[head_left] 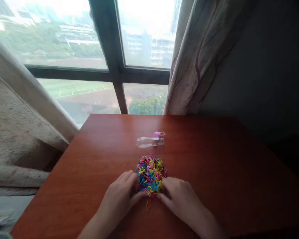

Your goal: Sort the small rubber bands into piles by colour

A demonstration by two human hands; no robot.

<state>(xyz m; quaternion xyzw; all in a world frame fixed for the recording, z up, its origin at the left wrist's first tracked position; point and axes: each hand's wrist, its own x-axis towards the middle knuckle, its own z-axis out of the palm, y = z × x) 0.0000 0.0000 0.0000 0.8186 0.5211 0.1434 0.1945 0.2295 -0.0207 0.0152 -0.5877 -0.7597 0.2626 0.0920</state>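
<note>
A heap of small coloured rubber bands, in yellow, blue, pink and red, lies on the brown wooden table. My left hand presses against the heap's left side, its fingers curled and its thumb at the near edge. On the opposite side my right hand does the same, fingers bent into the bands. The fingertips of both hands are partly hidden by the heap. One or two loose bands lie just in front, between the two thumbs.
Beyond the heap a clear bottle lies on its side, with a pink cap with a loop behind its neck. A window stands behind the table, with a curtain at the right and another curtain at the left.
</note>
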